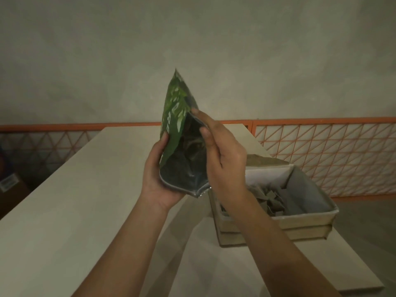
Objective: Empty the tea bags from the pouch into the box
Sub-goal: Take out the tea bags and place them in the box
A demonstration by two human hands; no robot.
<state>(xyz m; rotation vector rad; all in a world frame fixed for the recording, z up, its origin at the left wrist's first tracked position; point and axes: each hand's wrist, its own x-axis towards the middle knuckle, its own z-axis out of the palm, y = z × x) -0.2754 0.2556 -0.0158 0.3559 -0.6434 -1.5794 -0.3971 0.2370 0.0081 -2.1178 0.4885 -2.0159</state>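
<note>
I hold a green foil pouch (174, 116) up in the air with its open mouth turned toward me, showing a dark silvery inside. My left hand (157, 176) grips the pouch's left edge and lower rim. My right hand (222, 153) pinches the right edge of the mouth and holds it apart. Below and to the right, an open cardboard box (308, 219) with a pale lining stands on the table. Several grey-green tea bags (272, 200) lie heaped inside it. My right forearm hides the box's left part.
The box stands on a pale table (64, 211) that runs away toward a second table surface behind. An orange mesh railing (332, 155) runs along the back and right. A brown carton (10, 189) sits on the floor at far left.
</note>
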